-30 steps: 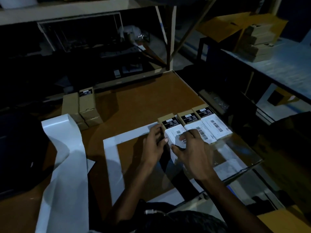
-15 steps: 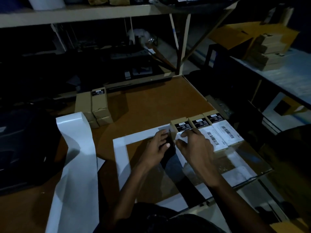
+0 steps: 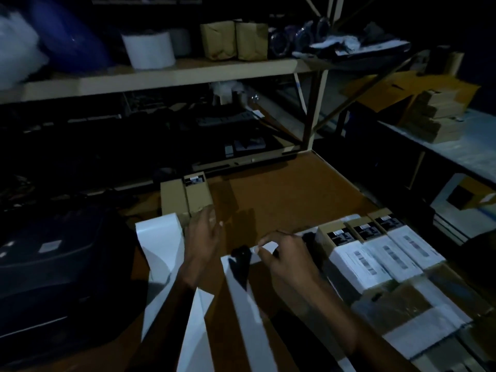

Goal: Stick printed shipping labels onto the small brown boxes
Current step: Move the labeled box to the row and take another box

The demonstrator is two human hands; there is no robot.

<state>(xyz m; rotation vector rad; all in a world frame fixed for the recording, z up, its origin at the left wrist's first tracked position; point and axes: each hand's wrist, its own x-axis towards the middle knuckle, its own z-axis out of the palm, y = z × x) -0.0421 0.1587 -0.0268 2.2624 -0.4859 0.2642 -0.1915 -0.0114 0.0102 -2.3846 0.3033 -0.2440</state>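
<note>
Cardboard is stiff, labels are flimsy

Boxes first: two unlabelled small brown boxes (image 3: pixel 186 196) stand at the far side of the desk (image 3: pixel 281 189), just beyond my left hand (image 3: pixel 205 237), whose fingers are spread and relaxed, holding nothing. I judge them light and rigid, easy to lift by their long side walls. Three labelled boxes (image 3: pixel 375 251) lie side by side at the right. My right hand (image 3: pixel 290 257) pinches a small white piece (image 3: pixel 269 247) between thumb and fingertip; whether it is a label or backing I cannot tell. White liner strip (image 3: pixel 161 253) curls near the left hand. Thin sticker stock like this will flop and cling, so hold it by one edge, adhesive away from skin.
</note>
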